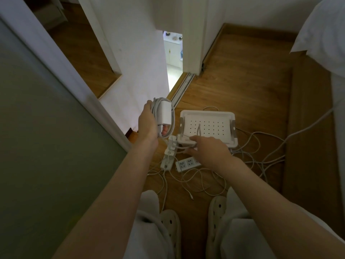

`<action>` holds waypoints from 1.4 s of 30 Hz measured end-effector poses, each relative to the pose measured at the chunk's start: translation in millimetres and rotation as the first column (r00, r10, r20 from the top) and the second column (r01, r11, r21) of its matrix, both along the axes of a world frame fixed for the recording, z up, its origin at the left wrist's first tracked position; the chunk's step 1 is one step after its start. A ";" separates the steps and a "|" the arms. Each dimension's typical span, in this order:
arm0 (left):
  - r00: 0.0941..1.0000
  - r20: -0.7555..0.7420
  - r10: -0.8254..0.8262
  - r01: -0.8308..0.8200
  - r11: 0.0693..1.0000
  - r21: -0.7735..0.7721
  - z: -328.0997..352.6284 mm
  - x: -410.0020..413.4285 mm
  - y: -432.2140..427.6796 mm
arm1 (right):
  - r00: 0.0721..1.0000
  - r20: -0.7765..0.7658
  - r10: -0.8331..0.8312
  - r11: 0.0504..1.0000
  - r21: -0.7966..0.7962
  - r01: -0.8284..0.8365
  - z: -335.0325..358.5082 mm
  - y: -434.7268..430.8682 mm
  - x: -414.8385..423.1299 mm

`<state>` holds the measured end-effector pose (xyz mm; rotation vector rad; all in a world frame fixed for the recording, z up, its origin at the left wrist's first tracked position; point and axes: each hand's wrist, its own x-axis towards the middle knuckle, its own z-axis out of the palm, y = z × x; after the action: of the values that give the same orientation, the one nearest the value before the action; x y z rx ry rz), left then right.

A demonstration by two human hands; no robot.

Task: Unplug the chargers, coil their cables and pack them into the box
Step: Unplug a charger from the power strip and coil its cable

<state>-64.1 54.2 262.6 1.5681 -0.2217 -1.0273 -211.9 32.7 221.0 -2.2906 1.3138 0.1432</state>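
Our white perforated slippers [170, 227] and pale trouser legs sit at the bottom edge, on the brown wooden floor [242, 86]. Far left we see a grey-green frosted glass panel [37, 128] in a white frame.

Our left hand [147, 124] is raised above the floor, its fingers clenched around a white rectangular charger brick [166, 113] with its white cable wound in loops about it.

Just below that hand, a long white power strip [169, 154] lies on the floor with several white plugs seated in it. Beside it lies a shorter white power strip [186, 163] whose sockets show bare.

Our right hand [209, 152] reaches down and grasps a flat square white charger [184, 142], fingers on top and thumb underneath, at the near left corner of the box. A thin lead rises from this charger over the box's floor.

The white rectangular plastic box [207, 112], its bottom dotted with holes, rests on the floor just beyond our right hand.

A tangle of thin white cables [201, 182] spreads across the floor near and to the right of the box, and white bedding [324, 28] hangs at the far right.
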 end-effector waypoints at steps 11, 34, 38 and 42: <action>0.987 -0.148 0.066 -0.073 0.997 -0.041 1.7 -18.1 -3.3 | 0.982 -0.013 0.186 0.932 -0.316 -0.180 19.0 32.3 16.1; 0.104 0.245 -0.964 0.657 0.252 0.711 -28.6 -9.0 17.0 | 0.987 -0.150 -0.058 0.988 -0.153 0.035 19.2 -13.9 -23.4; 0.229 0.273 -0.934 0.647 0.356 0.674 -31.0 2.0 13.8 | 0.983 -0.042 -0.178 0.979 -0.107 0.173 13.6 -25.8 -31.9; 0.385 0.368 -0.846 0.568 0.532 0.628 -26.9 10.5 11.8 | 0.964 0.137 -0.226 0.940 -0.230 0.253 17.3 -29.5 -35.8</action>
<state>-53.6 65.9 235.6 2.2654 -1.4118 -1.1861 -247.7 3.2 238.4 -2.2729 1.6163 -0.2374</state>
